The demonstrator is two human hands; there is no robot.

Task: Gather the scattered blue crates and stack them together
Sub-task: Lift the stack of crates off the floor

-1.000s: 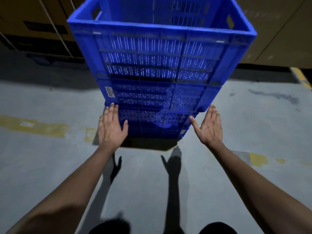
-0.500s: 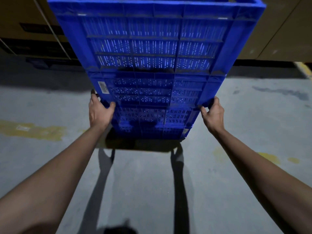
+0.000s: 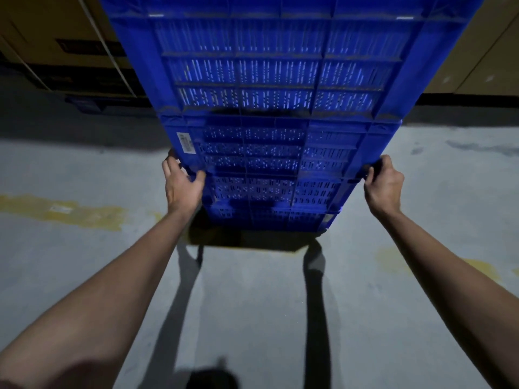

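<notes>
Blue crate stack gripped at both sides, filling the upper middle of the frame.

Slotted plastic walls rise from the grey concrete floor to the top edge of the frame; a white label sits on the left corner of a middle crate. The left hand grips the stack's left edge at mid-frame, thumb curled onto the front face, fingers wrapped round the corner out of sight. The right hand grips the right edge at the same height, fingers curled over a rim. Whether the bottom crate touches the floor cannot be told; a dark shadow lies under it. Worn yellow paint streaks the floor at left, and brown cardboard boxes stand in the upper left.
</notes>
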